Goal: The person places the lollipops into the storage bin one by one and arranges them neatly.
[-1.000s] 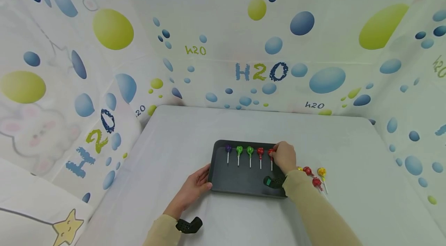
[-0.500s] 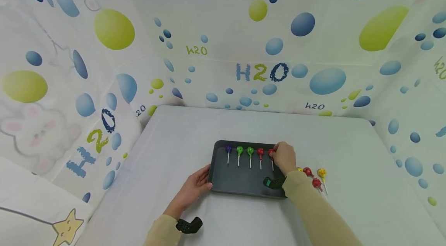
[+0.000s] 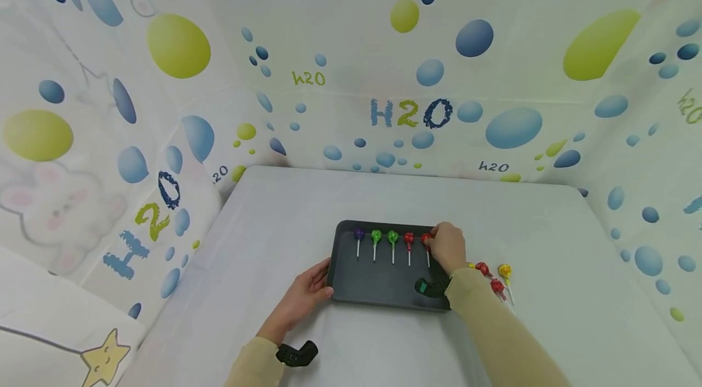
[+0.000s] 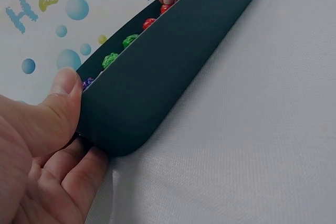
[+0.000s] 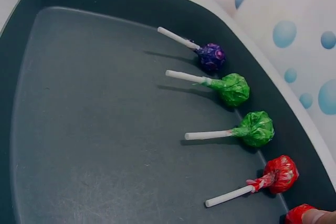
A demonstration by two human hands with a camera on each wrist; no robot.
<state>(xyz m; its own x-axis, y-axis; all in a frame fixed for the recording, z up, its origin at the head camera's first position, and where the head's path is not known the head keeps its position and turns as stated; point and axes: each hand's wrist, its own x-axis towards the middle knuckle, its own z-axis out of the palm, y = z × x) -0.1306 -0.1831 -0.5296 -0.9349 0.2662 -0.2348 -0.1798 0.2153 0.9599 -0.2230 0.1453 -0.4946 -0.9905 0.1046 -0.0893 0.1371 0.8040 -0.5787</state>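
Head: step in hand looks like setting the end red lollipop (image 3: 426, 237) into the row. It's at the tray's (image 3: 373, 283) far right; right hand (image 3: 448, 247) has fingertips clamped on its head, forearm coming in from the right. Left hand (image 3: 301, 294) at the tray's left side. Loose lollipops (image 3: 497, 286) lie on the bench (image 3: 285, 210) to the right. Next move probably calls for a clean release, then fetching one of those.

Left wrist: left hand clamped on the tray corner, thumb over rim, fingers below. Right hand's fingers point down.

Right wrist: purple lollipop (image 5: 211, 56), green lollipops (image 5: 256, 129), inner red lollipop (image 5: 282, 173) lined up, heads by the far wall. Gripped one mostly cropped.
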